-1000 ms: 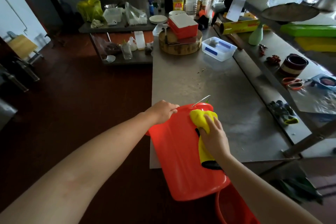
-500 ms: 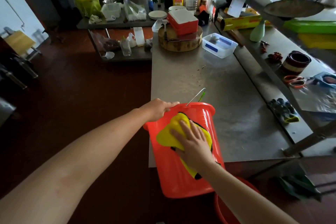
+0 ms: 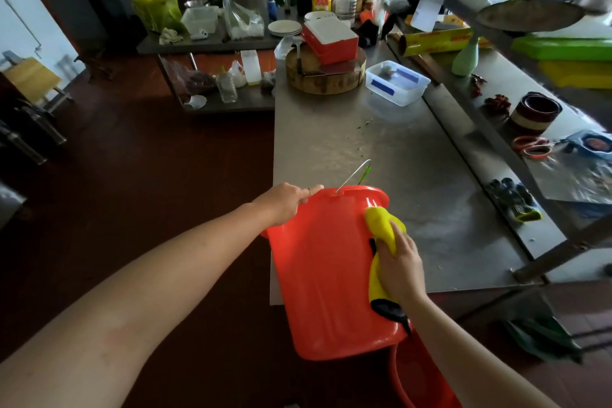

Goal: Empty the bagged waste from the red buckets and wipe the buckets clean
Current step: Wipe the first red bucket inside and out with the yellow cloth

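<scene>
The right hand point(image 3: 400, 262), fingers curled on the yellow cloth point(image 3: 381, 219), has slid from mid-wall to the right flank of the red bucket point(image 3: 324, 275) tipped against the desk point(image 3: 381, 143), the left hand point(image 3: 288, 202) clamping its rim, so the outside wipe advances.

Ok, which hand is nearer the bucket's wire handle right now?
Left. The left hand grips the rim of the red bucket just beside the wire handle. The right hand holds the yellow cloth against the bucket's side, farther towards its base.
</scene>
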### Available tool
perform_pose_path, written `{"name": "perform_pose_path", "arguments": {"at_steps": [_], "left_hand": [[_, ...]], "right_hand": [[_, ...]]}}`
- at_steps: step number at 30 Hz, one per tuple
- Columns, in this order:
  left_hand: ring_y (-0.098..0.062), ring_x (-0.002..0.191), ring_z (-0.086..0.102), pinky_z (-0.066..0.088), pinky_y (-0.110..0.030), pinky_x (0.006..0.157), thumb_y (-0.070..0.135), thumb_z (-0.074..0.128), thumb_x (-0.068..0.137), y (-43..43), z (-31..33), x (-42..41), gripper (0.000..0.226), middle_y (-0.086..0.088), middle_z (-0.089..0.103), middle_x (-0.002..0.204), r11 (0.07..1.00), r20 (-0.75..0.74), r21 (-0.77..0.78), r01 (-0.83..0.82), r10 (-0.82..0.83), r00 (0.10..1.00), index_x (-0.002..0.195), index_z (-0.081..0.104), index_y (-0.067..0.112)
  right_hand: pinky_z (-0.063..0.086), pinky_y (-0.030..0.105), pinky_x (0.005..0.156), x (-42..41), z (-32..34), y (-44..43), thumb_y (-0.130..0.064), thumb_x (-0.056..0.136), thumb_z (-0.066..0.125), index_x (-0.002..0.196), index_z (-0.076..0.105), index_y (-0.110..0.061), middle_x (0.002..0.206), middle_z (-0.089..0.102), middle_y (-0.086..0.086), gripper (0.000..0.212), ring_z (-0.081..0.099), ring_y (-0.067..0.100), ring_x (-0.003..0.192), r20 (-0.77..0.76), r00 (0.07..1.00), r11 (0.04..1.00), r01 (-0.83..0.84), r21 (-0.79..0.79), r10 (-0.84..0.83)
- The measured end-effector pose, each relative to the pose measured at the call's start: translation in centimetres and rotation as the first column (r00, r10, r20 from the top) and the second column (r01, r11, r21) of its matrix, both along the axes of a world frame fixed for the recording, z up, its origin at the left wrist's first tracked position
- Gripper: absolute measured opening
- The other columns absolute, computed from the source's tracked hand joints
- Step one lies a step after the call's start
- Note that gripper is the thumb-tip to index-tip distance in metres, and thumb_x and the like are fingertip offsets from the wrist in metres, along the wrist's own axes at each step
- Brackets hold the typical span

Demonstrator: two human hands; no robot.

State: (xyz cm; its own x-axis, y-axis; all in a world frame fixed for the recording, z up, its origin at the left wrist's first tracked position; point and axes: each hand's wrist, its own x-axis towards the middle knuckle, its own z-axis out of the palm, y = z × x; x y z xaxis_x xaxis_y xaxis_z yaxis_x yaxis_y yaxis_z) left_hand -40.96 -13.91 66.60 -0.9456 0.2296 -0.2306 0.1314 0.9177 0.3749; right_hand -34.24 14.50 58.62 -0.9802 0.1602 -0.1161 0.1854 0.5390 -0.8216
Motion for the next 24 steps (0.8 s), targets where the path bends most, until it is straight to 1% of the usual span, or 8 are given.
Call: {"name": "perform_pose_path", "arguments": {"at_steps": [2, 4, 8, 11, 15, 18, 21, 24], "left_hand": [[-0.021, 0.127, 0.058, 0.048, -0.031, 0.103, 0.012, 0.033, 0.107, 0.0, 0.0, 0.0, 0.058, -0.003, 0.06, 0.14, 1.0, 0.001, 0.006, 0.004, -0.004, 1.0, 0.154, 0.029, 0.046], [-0.023, 0.121, 0.06, 0.049, -0.033, 0.1, 0.015, 0.033, 0.107, 0.0, -0.2, -0.1, 0.056, -0.006, 0.062, 0.134, 1.0, -0.021, -0.011, 0.026, -0.026, 0.999, 0.155, 0.028, 0.043], [-0.027, 0.101, 0.061, 0.051, -0.039, 0.09, 0.012, 0.03, 0.105, 0.2, -0.9, 0.3, 0.058, -0.008, 0.061, 0.111, 0.999, -0.08, -0.027, 0.033, -0.035, 0.996, 0.158, 0.026, 0.037], [-0.021, 0.085, 0.056, 0.046, -0.029, 0.071, 0.009, 0.026, 0.103, -0.1, -1.6, 1.0, 0.064, 0.004, 0.05, 0.093, 1.0, -0.095, -0.008, 0.011, -0.012, 0.995, 0.157, 0.021, 0.042], [-0.017, 0.086, 0.051, 0.039, -0.027, 0.073, 0.006, 0.024, 0.101, -0.3, -2.0, 1.8, 0.073, 0.006, 0.045, 0.101, 1.0, -0.096, -0.006, -0.027, 0.026, 0.995, 0.154, 0.013, 0.054], [-0.025, 0.093, 0.058, 0.048, -0.038, 0.078, 0.008, 0.025, 0.1, 0.1, -2.3, 2.3, 0.074, 0.003, 0.048, 0.107, 1.0, -0.101, 0.009, -0.026, 0.027, 0.995, 0.153, 0.01, 0.057], [-0.029, 0.097, 0.059, 0.05, -0.046, 0.088, 0.014, 0.033, 0.105, 0.4, -2.9, 2.7, 0.067, -0.006, 0.052, 0.116, 0.997, -0.145, 0.069, 0.03, -0.019, 0.989, 0.156, 0.009, 0.051], [-0.033, 0.117, 0.051, 0.042, -0.048, 0.103, 0.03, 0.038, 0.108, 1.2, -3.7, 3.0, 0.063, -0.012, 0.043, 0.14, 0.997, -0.19, 0.039, 0.059, -0.051, 0.98, 0.159, 0.004, 0.042]], "right_hand": [[0.045, 0.048, 0.103, 1.6, 0.9, -2.0, -0.04, 0.096, 0.064, 0.149, 0.044, -0.042, 0.16, 0.036, 0.005, 0.056, 0.041, 0.036, 0.14, -0.144, 0.975, 0.973, -0.14, 0.183, 0.167], [0.04, 0.056, 0.108, 3.5, 1.3, -4.1, -0.038, 0.091, 0.071, 0.148, 0.047, -0.04, 0.163, 0.032, 0.008, 0.062, 0.033, 0.044, 0.145, -0.237, 0.886, 0.863, -0.274, 0.425, 0.398], [0.034, 0.066, 0.111, 6.4, 1.3, -7.6, -0.046, 0.081, 0.074, 0.148, 0.042, -0.044, 0.162, 0.032, 0.005, 0.074, 0.027, 0.048, 0.147, -0.157, 0.687, 0.541, -0.389, 0.745, 0.71], [0.036, 0.065, 0.111, 6.8, 1.4, -8.3, -0.049, 0.081, 0.075, 0.149, 0.039, -0.044, 0.162, 0.033, 0.004, 0.077, 0.028, 0.045, 0.148, -0.126, 0.623, 0.453, -0.401, 0.796, 0.772], [0.032, 0.062, 0.115, 6.4, 0.9, -6.5, -0.053, 0.085, 0.068, 0.152, 0.033, -0.047, 0.165, 0.025, 0.001, 0.075, 0.022, 0.041, 0.151, -0.162, 0.649, 0.524, -0.414, 0.744, 0.744], [0.035, 0.06, 0.114, 5.9, 0.6, -4.0, -0.048, 0.09, 0.065, 0.152, 0.035, -0.046, 0.166, 0.023, 0.0, 0.068, 0.023, 0.039, 0.151, -0.229, 0.734, 0.681, -0.402, 0.612, 0.639], [0.046, 0.058, 0.105, 5.2, 0.7, -1.7, -0.05, 0.095, 0.059, 0.15, 0.042, -0.041, 0.163, 0.03, 0.003, 0.058, 0.033, 0.036, 0.147, -0.226, 0.859, 0.824, -0.319, 0.468, 0.46], [0.053, 0.053, 0.096, 4.6, 0.9, -0.2, -0.055, 0.095, 0.051, 0.15, 0.04, -0.043, 0.161, 0.033, 0.0, 0.057, 0.039, 0.031, 0.143, -0.184, 0.939, 0.911, -0.211, 0.355, 0.289]]}}
